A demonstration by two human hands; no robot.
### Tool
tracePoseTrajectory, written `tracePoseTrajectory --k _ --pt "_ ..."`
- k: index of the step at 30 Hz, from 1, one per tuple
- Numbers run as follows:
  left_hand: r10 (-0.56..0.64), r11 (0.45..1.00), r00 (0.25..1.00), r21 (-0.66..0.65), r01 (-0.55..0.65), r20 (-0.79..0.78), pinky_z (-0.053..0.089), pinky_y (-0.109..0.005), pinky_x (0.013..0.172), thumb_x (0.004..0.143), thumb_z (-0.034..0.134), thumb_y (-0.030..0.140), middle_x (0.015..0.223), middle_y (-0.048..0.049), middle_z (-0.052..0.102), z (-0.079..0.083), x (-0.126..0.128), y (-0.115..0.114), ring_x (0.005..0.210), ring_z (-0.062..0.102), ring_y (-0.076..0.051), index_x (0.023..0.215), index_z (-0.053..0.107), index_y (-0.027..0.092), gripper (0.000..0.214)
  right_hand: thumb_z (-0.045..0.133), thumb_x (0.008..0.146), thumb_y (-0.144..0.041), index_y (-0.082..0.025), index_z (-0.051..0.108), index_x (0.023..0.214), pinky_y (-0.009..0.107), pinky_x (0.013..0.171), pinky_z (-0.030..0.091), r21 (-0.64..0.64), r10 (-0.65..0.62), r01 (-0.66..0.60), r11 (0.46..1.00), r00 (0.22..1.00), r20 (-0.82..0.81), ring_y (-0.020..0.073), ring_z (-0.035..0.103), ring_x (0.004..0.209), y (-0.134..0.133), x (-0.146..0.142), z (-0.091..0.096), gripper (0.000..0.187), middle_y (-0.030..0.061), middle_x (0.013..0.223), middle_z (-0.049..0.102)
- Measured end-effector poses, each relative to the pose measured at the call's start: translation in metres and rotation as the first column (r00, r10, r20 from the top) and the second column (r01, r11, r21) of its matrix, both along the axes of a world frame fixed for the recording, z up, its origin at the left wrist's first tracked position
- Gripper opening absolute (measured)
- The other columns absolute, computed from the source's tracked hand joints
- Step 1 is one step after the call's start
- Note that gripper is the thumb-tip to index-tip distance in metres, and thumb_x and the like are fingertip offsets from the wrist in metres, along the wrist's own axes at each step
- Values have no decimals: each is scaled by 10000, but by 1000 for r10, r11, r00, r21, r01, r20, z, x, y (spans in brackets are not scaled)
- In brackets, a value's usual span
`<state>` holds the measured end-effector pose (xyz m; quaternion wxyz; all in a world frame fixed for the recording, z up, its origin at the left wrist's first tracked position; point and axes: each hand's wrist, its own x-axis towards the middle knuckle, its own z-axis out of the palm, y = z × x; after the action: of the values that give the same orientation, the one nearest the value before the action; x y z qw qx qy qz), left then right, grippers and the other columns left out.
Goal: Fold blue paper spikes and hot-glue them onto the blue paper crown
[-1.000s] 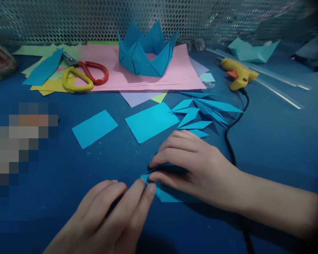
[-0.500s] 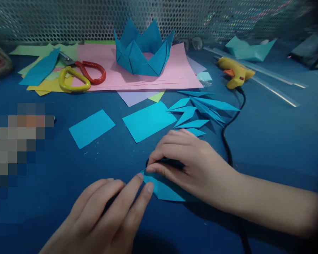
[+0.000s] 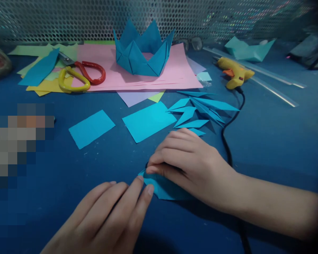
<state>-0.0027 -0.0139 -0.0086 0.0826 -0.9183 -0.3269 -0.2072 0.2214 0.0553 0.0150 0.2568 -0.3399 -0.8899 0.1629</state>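
A folded piece of blue paper [image 3: 166,188] lies low in the middle of the head view, its right part hidden under my right hand. My right hand [image 3: 184,162] is closed, its thumb and fingertips pinching the paper near its pointed left end. From the lower left, my left hand [image 3: 113,208] holds that same tip, with the index fingertip and thumb against its edge. Just beyond my right hand lie several narrow folded blue paper pieces [image 3: 209,106]. Two blue paper rectangles [image 3: 92,128] [image 3: 149,121] rest flat farther left.
A blue folded paper crown [image 3: 143,58] stands on pink paper sheets [image 3: 100,60] at the back. Scissors [image 3: 82,74] lie left of it. On the right sit a yellow glue gun [image 3: 235,72] with a black cord [image 3: 225,137], clear glue sticks [image 3: 277,90] and a pale green folded paper [image 3: 250,49].
My right hand's fingers have curled down slightly closer to the paper's tip. My left hand has shifted a little downward. Everything else stays in place.
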Motion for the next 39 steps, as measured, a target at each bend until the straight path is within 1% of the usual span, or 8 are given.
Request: tracePoseTrajectory --k 5,10,15,20,25,29,34,39 --pt "92 994 995 -59 -89 38 276 -384 1152 933 428 126 1285 -37 570 -8 0 -6 1112 529 -213 1305 585 234 418 610 958 -212 -160 722 945 318 780 355 -42 67 -69 997 997 -26 146 589 803 3 6 1 125 12 822 683" --pt "54 997 999 -62 -54 2 280 -387 1142 930 433 126 1261 -38 591 -3 -1 -3 1083 519 -223 1313 568 213 416 585 973 -192 -193 724 928 311 785 341 -78 93 -97 992 994 -49 129 590 828 4 8 0 146 -5 833 674" --pt "-4 998 997 -65 0 -75 236 -387 1173 911 443 99 1191 -28 638 2 -4 2 1061 505 -224 1322 543 170 428 507 1008 -150 -178 701 931 336 876 329 93 163 -166 982 986 36 123 594 857 5 8 2 211 2 903 708" --pt "-24 1000 992 -9 23 -123 255 -392 1158 951 419 148 1401 -50 500 3 -5 1 1092 493 -223 1336 532 145 401 369 1049 -130 -155 687 975 338 932 338 211 219 -248 945 964 150 131 590 902 7 10 5 327 9 897 713" --pt "-1 999 990 -32 -3 -139 347 -404 1000 956 422 141 1407 -49 474 3 -3 0 1040 510 -231 1344 525 163 402 419 1039 -136 -167 680 988 328 916 360 190 240 -257 948 965 107 116 593 901 9 12 5 268 1 927 726" --pt "11 998 999 -58 -14 -48 386 -409 895 938 420 113 1288 -62 532 1 0 5 975 525 -233 1291 560 167 384 466 1024 -137 -169 686 985 325 911 359 153 251 -259 954 966 68 115 593 901 10 12 3 226 3 940 731" --pt "20 992 1000 -127 -18 15 418 -381 855 953 464 207 1267 -68 547 2 -4 9 1009 538 -233 1310 531 118 374 466 1022 -147 -180 686 948 321 889 378 62 242 -243 968 970 21 118 604 894 12 12 1 234 9 920 722" --pt "-1 998 1000 -57 2 7 417 -400 837 940 475 176 1275 -85 559 4 -4 8 993 546 -239 1295 535 73 374 516 997 -138 -161 695 949 322 885 379 43 235 -235 971 972 3 124 581 880 12 13 1 187 19 912 717"
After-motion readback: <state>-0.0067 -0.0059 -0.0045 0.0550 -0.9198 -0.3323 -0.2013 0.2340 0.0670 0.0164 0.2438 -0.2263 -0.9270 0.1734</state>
